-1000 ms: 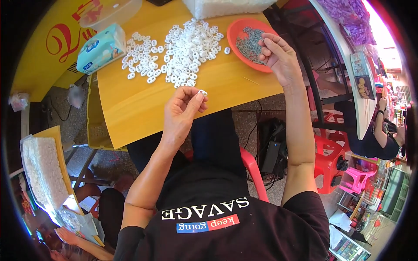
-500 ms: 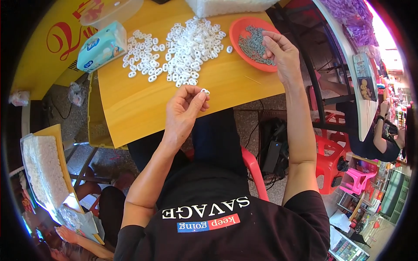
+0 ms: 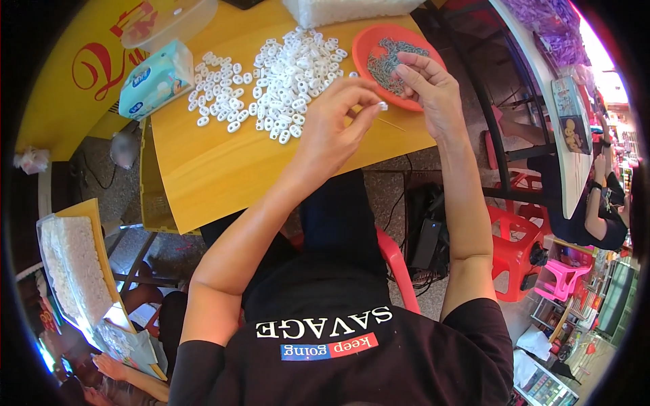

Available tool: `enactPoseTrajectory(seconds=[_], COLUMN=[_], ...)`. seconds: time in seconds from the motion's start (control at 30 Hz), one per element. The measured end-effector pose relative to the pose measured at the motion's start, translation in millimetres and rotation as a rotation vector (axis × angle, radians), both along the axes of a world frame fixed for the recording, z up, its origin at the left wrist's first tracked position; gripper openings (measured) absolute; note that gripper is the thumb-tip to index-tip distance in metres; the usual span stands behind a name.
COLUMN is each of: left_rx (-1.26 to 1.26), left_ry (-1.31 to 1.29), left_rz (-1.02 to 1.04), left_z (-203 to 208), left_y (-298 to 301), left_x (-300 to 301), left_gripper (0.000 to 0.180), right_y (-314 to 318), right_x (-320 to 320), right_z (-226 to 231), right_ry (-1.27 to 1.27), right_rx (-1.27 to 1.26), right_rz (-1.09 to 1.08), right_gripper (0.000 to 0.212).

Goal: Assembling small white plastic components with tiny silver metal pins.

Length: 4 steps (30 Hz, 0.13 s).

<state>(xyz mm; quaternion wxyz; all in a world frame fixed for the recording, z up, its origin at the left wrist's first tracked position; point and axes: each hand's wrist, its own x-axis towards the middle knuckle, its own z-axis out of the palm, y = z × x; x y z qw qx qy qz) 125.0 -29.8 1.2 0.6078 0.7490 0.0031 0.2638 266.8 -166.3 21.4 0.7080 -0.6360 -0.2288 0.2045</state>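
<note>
My left hand (image 3: pixel 335 125) pinches a small white plastic piece (image 3: pixel 383 106) between thumb and fingertips, over the near part of the table. Close to its right, my right hand (image 3: pixel 435 91) is closed, thumb against fingers, in front of a red-orange bowl (image 3: pixel 361 49). Anything in that grip is too small to make out. Inside the bowl lie many small grey metal pieces (image 3: pixel 386 57), seemingly screws or pins. A heap of white oval two-hole plastic pieces (image 3: pixel 291 78) lies left of the bowl, and a looser spread of them (image 3: pixel 220 95) lies further left.
A teal tissue pack (image 3: pixel 156 80) and a clear plastic container (image 3: pixel 169 24) stand at the table's left. A thin yellowish stick (image 3: pixel 391 125) lies near the front edge of the yellow table (image 3: pixel 203 176). A large white bag (image 3: pixel 352 10) sits at the back. Other people sit on both sides.
My left hand has moved right and away from me with the white piece, toward my right hand. My right hand has shifted slightly nearer and to the left.
</note>
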Motion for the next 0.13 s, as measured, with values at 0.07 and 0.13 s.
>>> enactPoseTrajectory(seconds=[0.07, 0.13], left_rx=[0.021, 0.07], left_ry=[-0.005, -0.028], left_rz=[-0.015, -0.022], left_z=[2, 1], left_y=[0, 2], left_x=[15, 30], left_gripper=[0.01, 0.009], right_y=[-2, -6], right_x=[-1, 1], right_z=[-1, -2], right_ry=[0.007, 0.013], right_rx=[0.005, 0.011], right_rz=[0.01, 0.018], right_gripper=[0.029, 0.029])
